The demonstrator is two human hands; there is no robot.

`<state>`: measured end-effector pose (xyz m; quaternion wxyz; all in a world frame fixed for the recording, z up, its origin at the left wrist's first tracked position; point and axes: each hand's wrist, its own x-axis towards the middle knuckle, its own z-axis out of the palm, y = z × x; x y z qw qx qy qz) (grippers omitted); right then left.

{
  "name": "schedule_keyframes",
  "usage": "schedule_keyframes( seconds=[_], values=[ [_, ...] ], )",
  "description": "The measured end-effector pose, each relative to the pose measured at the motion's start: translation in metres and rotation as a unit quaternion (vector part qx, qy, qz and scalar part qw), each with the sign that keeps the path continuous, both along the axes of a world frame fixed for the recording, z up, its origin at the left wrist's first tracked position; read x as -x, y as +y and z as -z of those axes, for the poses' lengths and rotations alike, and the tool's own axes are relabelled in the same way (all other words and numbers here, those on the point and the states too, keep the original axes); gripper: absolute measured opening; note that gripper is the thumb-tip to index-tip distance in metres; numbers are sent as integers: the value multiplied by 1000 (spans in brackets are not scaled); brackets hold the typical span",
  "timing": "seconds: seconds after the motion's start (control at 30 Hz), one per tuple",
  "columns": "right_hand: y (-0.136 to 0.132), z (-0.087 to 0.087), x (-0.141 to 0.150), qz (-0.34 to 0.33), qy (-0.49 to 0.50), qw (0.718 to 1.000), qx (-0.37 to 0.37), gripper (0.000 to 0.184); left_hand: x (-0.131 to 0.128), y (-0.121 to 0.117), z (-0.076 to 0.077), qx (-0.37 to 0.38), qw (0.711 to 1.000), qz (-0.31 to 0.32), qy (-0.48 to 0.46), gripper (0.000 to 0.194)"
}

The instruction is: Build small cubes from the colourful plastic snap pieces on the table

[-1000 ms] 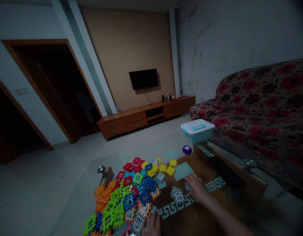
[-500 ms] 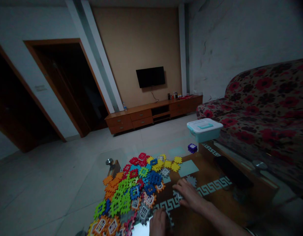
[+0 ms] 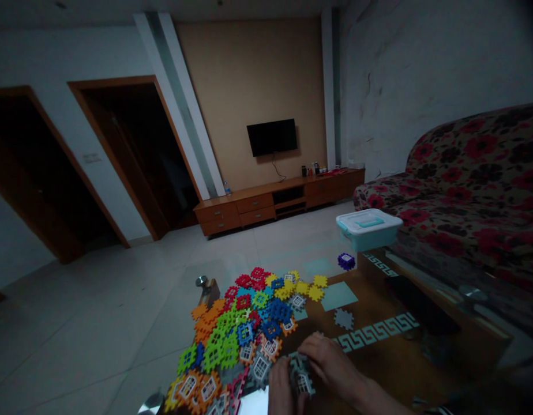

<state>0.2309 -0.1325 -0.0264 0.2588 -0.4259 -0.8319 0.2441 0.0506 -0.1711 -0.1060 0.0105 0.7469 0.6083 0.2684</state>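
- Gray toothed tiles are seen at lower centre, between left hand and right hand.
- Fingers are bent; whether tiles are gripped cannot be told.
- Light, stiff plastic is suggested, best pinched by opposite edges.

Dim, bluish room light, dark doorways, soft detail, wide-angle stretching at edges.

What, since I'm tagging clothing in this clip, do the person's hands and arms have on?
The left hand and right hand wear no gloves. The right forearm shows no sleeve over its visible length; a dark, pale-edged shape near it may be a cuff, but is too dim to tell.
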Motion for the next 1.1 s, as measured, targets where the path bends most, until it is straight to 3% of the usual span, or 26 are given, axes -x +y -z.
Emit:
schedule_keyframes(
  seconds=[0.13, 0.23, 0.37, 0.43, 0.5, 0.67, 0.8, 0.93, 1.1],
  values=[
    [-14, 15, 17, -36, -62, 997, 13, 20, 21, 3, -16, -48, 991, -113, 56, 37],
    [-17, 17, 16, -59, -56, 996, 21, 44, 33, 5, -29, 9, 980, -167, 109, 42],
    [-4, 7, 1, 98, -92, 991, 24, 38, 39, 7, -38, 117, 970, -171, 126, 50],
    [5, 3, -6, 168, -151, 973, 41, 42, 40, 8, -40, 125, 972, -161, 115, 53],
    [13, 2, -12, 184, -189, 963, 58, 45, 42, 8, -42, 99, 980, -144, 98, 55],
    [21, 10, -17, 158, -202, 964, 65, 43, 45, -1, -40, 3, 997, -63, 35, 46],
    [20, 13, -18, 124, -174, 974, 74, 62, 42, -10, -29, -33, 999, 0, -12, 47],
    [11, 2, -14, -6, -73, 996, 51, 73, 43, -9, -22, -53, 998, 23, -40, 46],
    [-5, -10, -2, -153, -32, 987, 25, 71, 57, -5, -27, 12, 998, 36, -41, 47]
  ],
)
